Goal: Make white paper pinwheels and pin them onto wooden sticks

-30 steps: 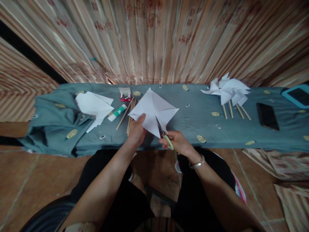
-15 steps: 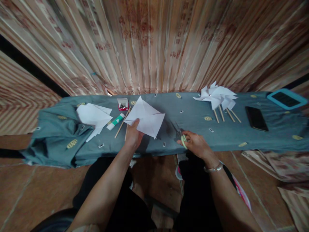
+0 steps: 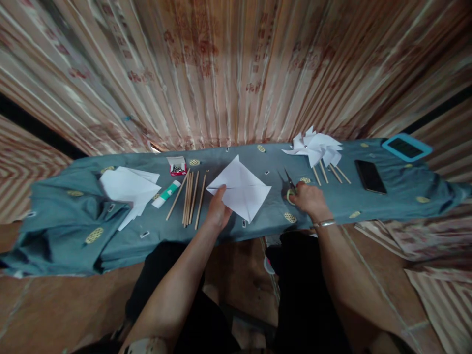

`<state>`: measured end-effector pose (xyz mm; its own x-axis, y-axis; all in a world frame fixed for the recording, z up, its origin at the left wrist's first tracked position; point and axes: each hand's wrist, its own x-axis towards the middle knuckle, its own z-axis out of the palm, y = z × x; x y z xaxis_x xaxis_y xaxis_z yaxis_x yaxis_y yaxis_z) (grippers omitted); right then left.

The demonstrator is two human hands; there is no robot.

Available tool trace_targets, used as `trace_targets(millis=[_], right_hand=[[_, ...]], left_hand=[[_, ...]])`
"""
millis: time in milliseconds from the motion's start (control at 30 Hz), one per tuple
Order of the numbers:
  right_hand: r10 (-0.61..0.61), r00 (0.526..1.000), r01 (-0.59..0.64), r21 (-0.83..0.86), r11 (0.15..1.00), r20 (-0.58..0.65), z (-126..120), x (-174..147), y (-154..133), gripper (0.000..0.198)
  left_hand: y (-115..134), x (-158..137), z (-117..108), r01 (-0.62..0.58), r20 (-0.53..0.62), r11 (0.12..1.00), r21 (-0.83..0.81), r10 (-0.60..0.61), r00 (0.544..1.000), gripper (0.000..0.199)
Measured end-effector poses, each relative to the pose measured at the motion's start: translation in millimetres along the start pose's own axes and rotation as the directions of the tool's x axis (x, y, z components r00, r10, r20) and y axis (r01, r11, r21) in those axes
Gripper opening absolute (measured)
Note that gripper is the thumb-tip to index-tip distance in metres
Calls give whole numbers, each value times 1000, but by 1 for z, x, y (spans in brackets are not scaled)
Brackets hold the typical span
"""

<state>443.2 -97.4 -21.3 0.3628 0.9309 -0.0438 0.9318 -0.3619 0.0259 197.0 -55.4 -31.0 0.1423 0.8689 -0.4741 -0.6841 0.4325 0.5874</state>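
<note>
My left hand (image 3: 220, 209) grips a creased white paper square (image 3: 245, 189) near its left corner, thumb on top and fingers hidden beneath. The square has slits running in from its corners. In my right hand (image 3: 311, 199) are scissors (image 3: 291, 187) with yellow-green handles, their blades pointing away from me just over the cloth. Left of the paper lie several wooden sticks (image 3: 190, 196). Several white paper pinwheels (image 3: 317, 146) on sticks rest beyond my right hand.
On the blue-grey cloth (image 3: 250, 157) a glue stick (image 3: 166, 194) and a small red box (image 3: 178, 167) of metal pins lie left of centre. White paper sheets (image 3: 129, 187) are further left. A black phone (image 3: 370, 177) and a blue-framed tablet (image 3: 406, 147) lie at right.
The paper has moved right and been turned slightly, uncovering the sticks. My right hand has lowered the scissors towards the cloth, further right. The camera view has shifted.
</note>
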Motion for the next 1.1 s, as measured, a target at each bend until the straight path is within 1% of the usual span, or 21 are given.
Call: trace_targets(millis=[133,267,333,367,433,500,533,567,600,667,700,767,800,833,867,900,933,967,1000,1033,1100], right_hand=[[9,1000,-9,11,1000,-14,-2,21,13,32],[21,999,-19,33,999,-36,-7,26,14,19],[-8,998,12,66,998,-66,-9,23,4,17],[-38,995,46,90,995,-88,-9,21,-4,19],[-130,983,150,160,976,-130,-3,17,-27,28],[-275,949,306,238,922,-154,8,11,-53,32],[-348,921,385,283,878,-174,15,8,-65,33],[-416,879,476,366,800,-233,23,6,-77,34],[-463,843,538,412,736,-273,30,3,-86,35],[-506,809,587,429,686,-298,40,-1,-100,33],[-527,797,604,419,678,-295,43,-2,-103,32],[-560,780,625,384,679,-279,45,-4,-107,31],[-569,776,630,369,683,-271,45,-5,-107,30],[-572,776,630,357,689,-265,44,-5,-107,30],[-568,780,626,351,696,-262,43,-5,-107,30],[-560,785,620,352,702,-265,43,-5,-107,31],[-549,789,614,358,703,-275,42,-5,-107,32],[-537,792,611,368,701,-291,43,-5,-108,33],[-527,792,610,381,695,-307,43,-6,-110,34],[-522,790,613,392,686,-321,44,-6,-112,35],[-531,781,624,404,669,-328,45,-7,-117,36]], left_hand=[[-14,9,-1,39,-14,999,34,-38,999,12],[-24,15,-2,77,-8,995,58,-76,997,9],[-27,15,-2,84,7,994,72,-85,996,8],[-29,15,-1,86,14,993,78,-88,996,10],[-31,14,-1,81,34,993,90,-84,996,16],[-33,12,-2,66,71,992,112,-74,995,23],[-33,11,-3,55,95,990,130,-68,993,26],[-32,10,-5,44,116,987,152,-62,991,28],[-31,9,-9,30,135,984,178,-55,989,30],[-25,8,-18,-15,156,969,245,-24,987,32],[-19,7,-24,-54,168,957,285,5,986,34],[-5,7,-37,-168,138,910,379,124,983,37],[3,7,-44,-253,106,867,429,229,968,44],[11,7,-50,-349,100,796,495,347,932,50],[19,7,-56,-441,149,692,572,441,885,53],[26,8,-62,-518,216,547,657,521,825,52],[31,8,-67,-563,298,375,737,566,768,46],[35,9,-70,-586,387,206,783,577,719,37],[38,10,-73,-600,461,77,796,566,684,28],[39,11,-75,-602,522,-28,798,531,667,22],[37,15,-77,-586,591,-171,792,458,664,18]])
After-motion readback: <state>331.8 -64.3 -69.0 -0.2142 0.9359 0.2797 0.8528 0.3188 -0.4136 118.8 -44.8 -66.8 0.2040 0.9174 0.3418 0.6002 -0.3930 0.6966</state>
